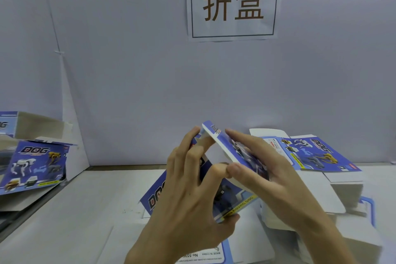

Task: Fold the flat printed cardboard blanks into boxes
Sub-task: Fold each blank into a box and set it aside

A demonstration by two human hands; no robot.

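At centre, left hand (188, 182) gripping the blank (220, 138) from the near side, thumb hooked under the lower edge and fingers curled over the upper fold, probably as an anchor for the front panel during the bend. Opposite, right hand (263, 173) pinching the raised panel of the same blank, thumb beneath and straight fingers laid along the printed face, apparently to press that panel down along its crease. Position of the blank: above the table (75, 210), between both hands, half raised into a tent-like shape. Material: thin, stiff card, glossy blue print with toy-dog pictures and the word DOG outside, plain white on the cut edge, creases seemingly pre-scored, to judge by the sharp bend. Judged stage: sides being squared, end flaps not yet tucked. Beneath the wrists, a flat sheet (211, 254), white with small print, upside down to the viewer, possibly a further blank. To the right, near the right hand, a stack of flat blanks (321, 154), print side up, placed within easy reach as supply. Far left, well apart, finished boxes (34, 165), tilted and leaning together, probably the output pile. Behind, a pale wall (128, 70), smooth and matt, bearing a paper sign (233, 3) with two large characters in a ruled frame
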